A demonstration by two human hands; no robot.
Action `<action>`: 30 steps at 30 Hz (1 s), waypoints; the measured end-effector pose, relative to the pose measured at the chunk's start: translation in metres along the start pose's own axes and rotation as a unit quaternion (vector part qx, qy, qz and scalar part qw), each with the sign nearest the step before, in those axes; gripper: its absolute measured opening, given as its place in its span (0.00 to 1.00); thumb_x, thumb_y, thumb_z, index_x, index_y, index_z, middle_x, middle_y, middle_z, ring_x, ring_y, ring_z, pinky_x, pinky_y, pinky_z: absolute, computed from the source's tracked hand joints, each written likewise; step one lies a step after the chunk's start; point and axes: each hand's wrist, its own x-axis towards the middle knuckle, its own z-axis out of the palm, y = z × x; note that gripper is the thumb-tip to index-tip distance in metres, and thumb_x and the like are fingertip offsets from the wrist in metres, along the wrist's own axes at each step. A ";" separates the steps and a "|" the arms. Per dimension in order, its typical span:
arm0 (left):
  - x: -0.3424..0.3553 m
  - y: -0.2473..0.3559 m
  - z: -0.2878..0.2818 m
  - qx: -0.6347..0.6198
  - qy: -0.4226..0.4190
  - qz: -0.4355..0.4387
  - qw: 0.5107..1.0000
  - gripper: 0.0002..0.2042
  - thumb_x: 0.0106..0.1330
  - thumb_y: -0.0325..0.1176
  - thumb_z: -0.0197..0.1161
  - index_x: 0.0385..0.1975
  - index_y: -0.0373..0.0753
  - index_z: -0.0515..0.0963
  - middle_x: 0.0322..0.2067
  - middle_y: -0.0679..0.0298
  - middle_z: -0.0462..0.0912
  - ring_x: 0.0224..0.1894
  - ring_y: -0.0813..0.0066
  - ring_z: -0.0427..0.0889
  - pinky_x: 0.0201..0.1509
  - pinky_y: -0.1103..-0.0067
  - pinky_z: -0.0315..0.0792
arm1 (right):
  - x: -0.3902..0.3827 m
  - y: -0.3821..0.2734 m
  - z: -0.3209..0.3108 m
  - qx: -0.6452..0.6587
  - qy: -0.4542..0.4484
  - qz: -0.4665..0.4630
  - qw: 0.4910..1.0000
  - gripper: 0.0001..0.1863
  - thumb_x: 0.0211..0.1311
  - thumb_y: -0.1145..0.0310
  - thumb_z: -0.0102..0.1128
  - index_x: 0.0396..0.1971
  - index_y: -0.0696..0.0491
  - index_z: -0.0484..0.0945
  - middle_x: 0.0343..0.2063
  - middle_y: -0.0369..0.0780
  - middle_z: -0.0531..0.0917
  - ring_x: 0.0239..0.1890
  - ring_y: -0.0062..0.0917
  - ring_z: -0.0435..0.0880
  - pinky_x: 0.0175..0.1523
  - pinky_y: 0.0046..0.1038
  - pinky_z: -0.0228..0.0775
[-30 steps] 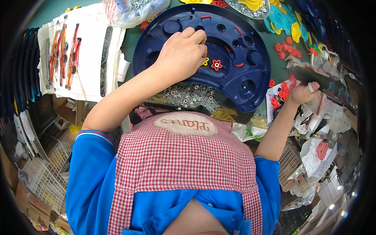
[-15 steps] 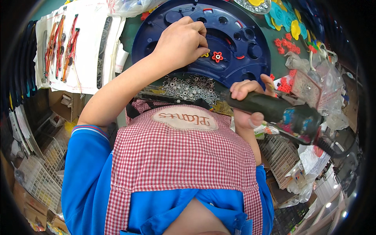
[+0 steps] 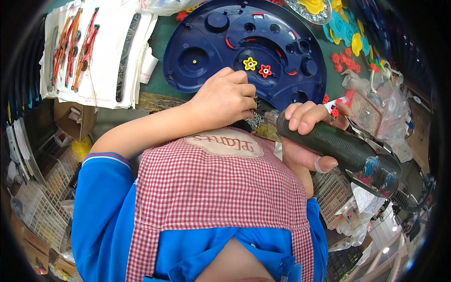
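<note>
My right hand (image 3: 310, 131) is wrapped round a dark green electric screwdriver (image 3: 336, 145), its bit pointing left. At that bit, my left hand (image 3: 228, 96) is closed with its fingertips together; whatever they pinch is too small to make out. Screws (image 3: 255, 120) show partly behind the left hand, at the table's near edge. Beyond both hands lies a dark blue, half-round plastic tray-like part (image 3: 211, 44) with round recesses. A yellow star-shaped piece (image 3: 250, 64) and a red star-shaped piece (image 3: 265, 71) sit side by side in it, each with a metallic centre.
Wired parts (image 3: 75, 51) lie on white sheets (image 3: 110, 47) at the left. Red pieces (image 3: 345, 61) are scattered right of the blue part, near clear plastic bags (image 3: 394, 113). Turquoise and yellow pieces (image 3: 340, 28) are heaped at the far right. A cable trails from the screwdriver.
My left hand has moved from the blue part toward me, to the screwdriver's bit, uncovering the yellow star. The screwdriver has shifted slightly right and down.
</note>
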 end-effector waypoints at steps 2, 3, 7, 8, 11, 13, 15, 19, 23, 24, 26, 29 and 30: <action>0.002 0.001 0.002 0.009 -0.004 -0.002 1.000 0.09 0.47 0.37 0.72 0.26 0.44 0.84 0.29 0.74 0.78 0.37 0.74 0.74 0.43 0.75 0.67 | 0.000 0.003 0.000 -0.002 0.008 -0.009 1.000 0.58 0.45 0.25 0.62 0.65 0.53 0.52 0.26 0.38 0.77 0.28 0.28 0.78 0.38 0.34 0.72; 0.004 0.000 0.002 0.014 -0.006 -0.003 1.000 0.08 0.47 0.37 0.72 0.25 0.44 0.83 0.28 0.74 0.78 0.37 0.74 0.74 0.43 0.74 0.67 | 0.002 0.003 0.000 -0.005 0.010 -0.016 1.000 0.58 0.46 0.25 0.61 0.65 0.53 0.51 0.25 0.38 0.76 0.28 0.27 0.78 0.38 0.34 0.72; 0.019 -0.006 -0.010 0.069 0.043 0.013 0.997 0.07 0.49 0.37 0.71 0.21 0.43 0.81 0.26 0.73 0.77 0.34 0.73 0.75 0.41 0.74 0.67 | 0.017 0.000 -0.003 -0.033 0.013 -0.047 0.998 0.57 0.49 0.25 0.59 0.65 0.54 0.50 0.25 0.38 0.76 0.28 0.27 0.77 0.37 0.34 0.73; 0.024 -0.014 -0.009 0.090 0.030 0.020 0.995 0.06 0.49 0.37 0.71 0.22 0.44 0.82 0.26 0.73 0.77 0.34 0.73 0.75 0.40 0.75 0.67 | 0.024 0.003 -0.006 -0.046 0.011 -0.056 0.997 0.57 0.49 0.25 0.58 0.65 0.55 0.51 0.25 0.39 0.76 0.28 0.27 0.77 0.37 0.34 0.73; 0.028 -0.024 -0.003 0.088 0.036 0.034 0.995 0.06 0.48 0.36 0.72 0.25 0.45 0.84 0.26 0.74 0.79 0.34 0.75 0.75 0.39 0.76 0.67 | 0.037 0.006 -0.008 -0.066 0.017 -0.062 0.996 0.57 0.49 0.26 0.60 0.64 0.57 0.51 0.25 0.39 0.77 0.27 0.27 0.77 0.37 0.34 0.72; 0.029 -0.026 0.001 0.061 0.056 0.037 0.996 0.07 0.48 0.35 0.72 0.27 0.45 0.85 0.27 0.75 0.80 0.34 0.75 0.75 0.39 0.76 0.67 | 0.040 0.009 -0.008 -0.046 0.019 -0.062 0.997 0.57 0.49 0.26 0.61 0.64 0.57 0.51 0.25 0.39 0.77 0.27 0.26 0.77 0.37 0.34 0.72; 0.031 -0.025 0.003 0.041 0.081 0.033 0.995 0.08 0.47 0.34 0.72 0.29 0.45 0.86 0.28 0.75 0.81 0.34 0.76 0.75 0.39 0.76 0.67 | 0.042 0.013 -0.008 -0.026 0.017 -0.063 0.998 0.57 0.49 0.27 0.61 0.64 0.57 0.51 0.25 0.40 0.77 0.27 0.26 0.77 0.38 0.34 0.73; 0.035 -0.027 -0.004 0.051 0.033 -0.020 0.998 0.08 0.47 0.38 0.72 0.26 0.45 0.85 0.26 0.75 0.80 0.34 0.75 0.75 0.39 0.76 0.67 | 0.043 0.013 -0.010 -0.038 0.024 -0.060 0.997 0.56 0.49 0.27 0.62 0.64 0.57 0.52 0.25 0.39 0.77 0.27 0.26 0.77 0.38 0.34 0.73; 0.030 -0.031 -0.003 0.090 0.029 0.010 0.995 0.08 0.48 0.38 0.71 0.25 0.44 0.83 0.24 0.74 0.78 0.34 0.75 0.75 0.39 0.76 0.68 | 0.044 0.011 -0.010 -0.054 0.025 -0.051 0.997 0.57 0.49 0.27 0.62 0.64 0.57 0.52 0.25 0.40 0.77 0.27 0.27 0.78 0.38 0.34 0.73; 0.031 -0.031 -0.005 0.098 0.026 0.011 0.995 0.08 0.49 0.38 0.71 0.25 0.44 0.83 0.24 0.74 0.78 0.34 0.75 0.76 0.39 0.76 0.68 | 0.045 0.012 -0.009 -0.053 0.020 -0.052 0.997 0.57 0.49 0.27 0.62 0.64 0.57 0.52 0.25 0.40 0.77 0.27 0.27 0.78 0.38 0.34 0.73; 0.031 -0.029 -0.004 0.086 0.033 0.029 0.995 0.07 0.48 0.37 0.71 0.25 0.44 0.83 0.24 0.73 0.78 0.34 0.74 0.76 0.38 0.75 0.69 | 0.046 0.014 -0.007 -0.033 0.002 -0.065 0.997 0.58 0.49 0.27 0.61 0.65 0.58 0.51 0.26 0.40 0.78 0.27 0.27 0.77 0.38 0.34 0.73; 0.031 -0.026 -0.005 0.043 0.066 0.078 0.994 0.08 0.46 0.36 0.70 0.25 0.44 0.82 0.25 0.72 0.78 0.33 0.72 0.76 0.36 0.74 0.70 | 0.045 0.015 -0.001 0.007 -0.012 -0.079 0.997 0.59 0.48 0.26 0.61 0.66 0.58 0.49 0.26 0.40 0.78 0.28 0.28 0.77 0.37 0.35 0.73; 0.030 -0.027 -0.005 0.027 0.069 0.090 0.993 0.08 0.46 0.36 0.70 0.25 0.45 0.82 0.26 0.72 0.78 0.33 0.72 0.77 0.37 0.74 0.70 | 0.042 0.015 0.001 0.024 -0.010 -0.082 0.996 0.60 0.48 0.26 0.60 0.66 0.58 0.49 0.26 0.40 0.77 0.27 0.29 0.77 0.37 0.35 0.73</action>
